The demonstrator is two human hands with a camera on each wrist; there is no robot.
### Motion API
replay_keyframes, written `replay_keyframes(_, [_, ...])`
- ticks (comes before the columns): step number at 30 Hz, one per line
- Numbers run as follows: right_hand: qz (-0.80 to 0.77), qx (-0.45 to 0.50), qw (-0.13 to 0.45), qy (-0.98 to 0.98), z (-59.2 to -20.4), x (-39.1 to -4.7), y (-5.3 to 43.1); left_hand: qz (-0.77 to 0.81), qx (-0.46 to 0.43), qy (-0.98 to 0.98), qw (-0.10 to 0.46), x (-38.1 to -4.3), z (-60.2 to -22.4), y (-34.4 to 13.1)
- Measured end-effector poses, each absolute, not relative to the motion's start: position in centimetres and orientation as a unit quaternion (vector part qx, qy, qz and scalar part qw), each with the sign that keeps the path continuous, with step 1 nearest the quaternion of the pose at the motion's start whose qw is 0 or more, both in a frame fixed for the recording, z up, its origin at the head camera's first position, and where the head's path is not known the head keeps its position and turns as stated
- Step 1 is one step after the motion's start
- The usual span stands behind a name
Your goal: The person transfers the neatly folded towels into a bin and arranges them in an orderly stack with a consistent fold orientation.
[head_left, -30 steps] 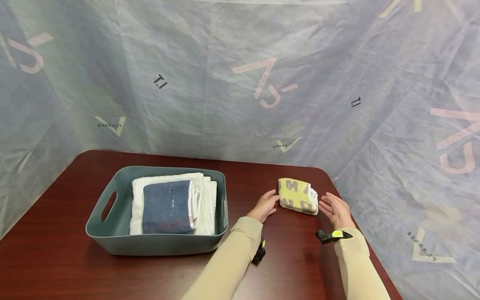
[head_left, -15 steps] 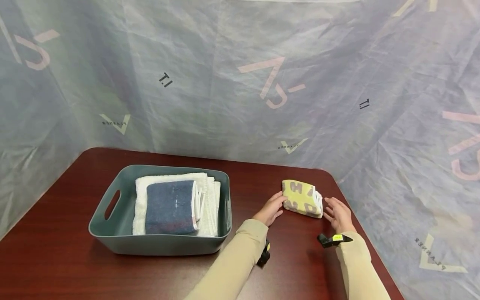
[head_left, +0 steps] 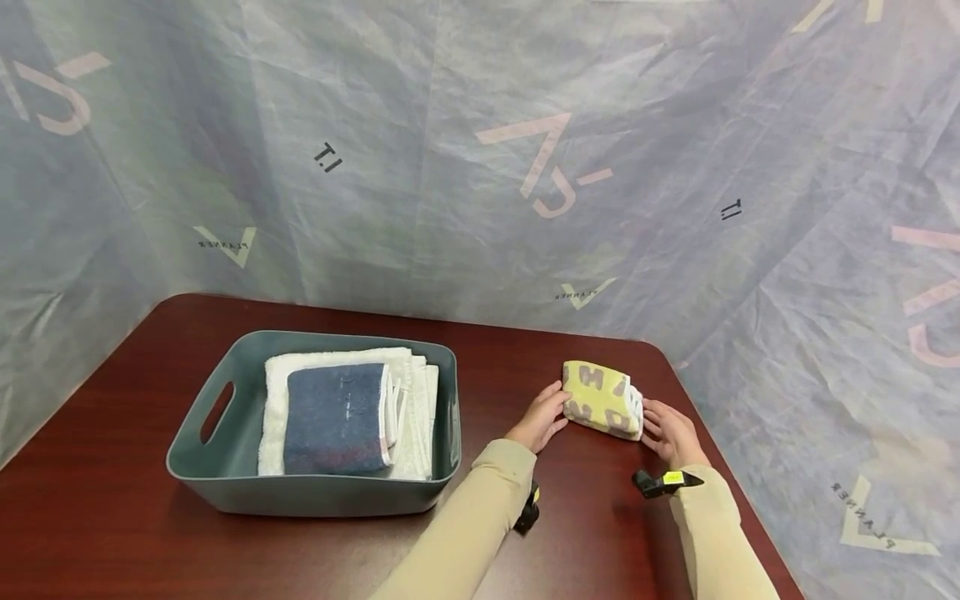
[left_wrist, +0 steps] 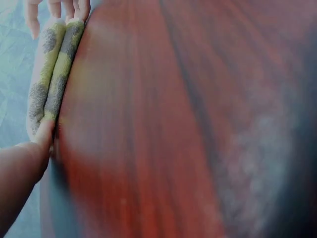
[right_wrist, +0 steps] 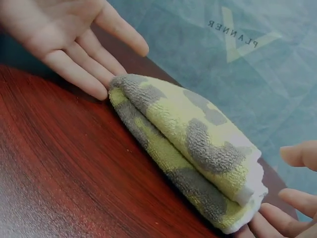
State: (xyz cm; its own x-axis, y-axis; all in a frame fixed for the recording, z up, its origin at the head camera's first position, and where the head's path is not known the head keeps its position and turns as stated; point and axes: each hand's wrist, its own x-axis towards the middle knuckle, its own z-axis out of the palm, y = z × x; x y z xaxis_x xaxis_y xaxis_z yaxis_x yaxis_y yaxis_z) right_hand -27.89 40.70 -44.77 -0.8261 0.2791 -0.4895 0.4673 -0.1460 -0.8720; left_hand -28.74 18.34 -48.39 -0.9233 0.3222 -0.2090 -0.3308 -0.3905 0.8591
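Observation:
A small folded yellow towel (head_left: 598,398) with grey letter shapes and white edges lies on the dark red table (head_left: 592,500), near its far right part. At the towel's left end, my left hand (head_left: 540,418) touches the fold with extended fingers, as the right wrist view also shows. My right hand (head_left: 672,432) is at the white-edged right end. Its fingertips (right_wrist: 265,220) meet the lower edge there, while the thumb stands off above. The towel's layered side (left_wrist: 57,69) faces the left wrist view. Neither hand curls around the towel.
Left on the table stands a grey-green basket (head_left: 330,498) with a handle slot. Inside it, a folded blue towel (head_left: 333,421) lies over white towels (head_left: 420,417). A printed grey sheet (head_left: 420,167) hangs behind and to the right of the table.
Both hands have closed in on the yellow towel: the left reached its left end, then the right moved inward to its right edge. The head view shifted slightly.

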Motion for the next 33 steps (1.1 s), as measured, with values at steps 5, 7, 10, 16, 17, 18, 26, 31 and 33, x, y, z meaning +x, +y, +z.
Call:
replay_keyframes(5, [-0.688, 0.267, 0.085, 0.669, -44.5, -27.8, 40.7, 0.821, -0.016, 0.544, 0.171, -28.9, -48.5, 18.7])
replay_keyframes(7, [-0.681, 0.260, 0.094, 0.679, -44.3, -27.6, 40.7, 0.820, -0.021, 0.548, 0.165, -29.0, -48.5, 18.9])
replay_keyframes(10, [-0.673, 0.250, 0.108, 0.687, -44.2, -27.3, 40.6, 0.815, -0.026, 0.557, 0.161, -29.0, -48.5, 19.2])
replay_keyframes(16, [-0.656, 0.225, 0.117, 0.711, -44.3, -26.7, 40.5, 0.805, -0.038, 0.569, 0.162, -28.8, -48.2, 19.4])
replay_keyframes(17, [-0.650, 0.224, 0.116, 0.716, -44.4, -26.6, 40.5, 0.802, -0.039, 0.573, 0.167, -28.8, -48.3, 19.4])
replay_keyframes(18, [-0.645, 0.223, 0.116, 0.721, -44.5, -26.5, 40.5, 0.798, -0.039, 0.576, 0.173, -28.7, -48.3, 19.3])
replay_keyframes(26, [-0.661, 0.221, 0.114, 0.708, -45.2, -26.0, 40.3, 0.784, -0.043, 0.586, 0.199, -28.1, -48.8, 18.5])
replay_keyframes(31, [-0.684, 0.219, 0.110, 0.687, -45.4, -25.5, 40.1, 0.782, -0.044, 0.589, 0.199, -27.9, -48.8, 18.4])
replay_keyframes(33, [-0.687, 0.219, 0.107, 0.685, -45.4, -25.4, 40.1, 0.786, -0.047, 0.584, 0.199, -27.8, -48.8, 18.4])
